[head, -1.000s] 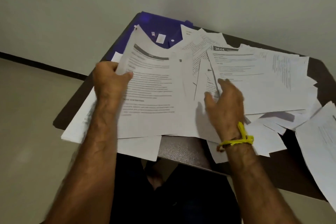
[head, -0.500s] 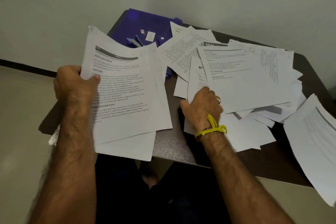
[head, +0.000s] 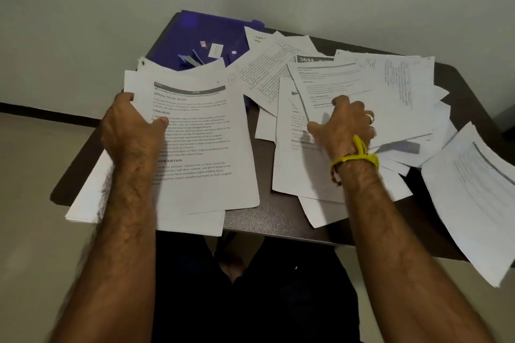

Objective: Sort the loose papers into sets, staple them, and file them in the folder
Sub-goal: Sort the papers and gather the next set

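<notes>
Left hand grips a printed set at its left edge, thumb clamped over the page, just in front of the purple folder. Right hand (yellow band at the wrist) curls its fingers into the loose papers right of the folder.

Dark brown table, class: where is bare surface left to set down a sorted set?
A bare strip of dark brown table lies at the near edge, between the left hand's sheets and the right hand's pile. Right side crowded; purple plastic folder fills the far corner.
</notes>
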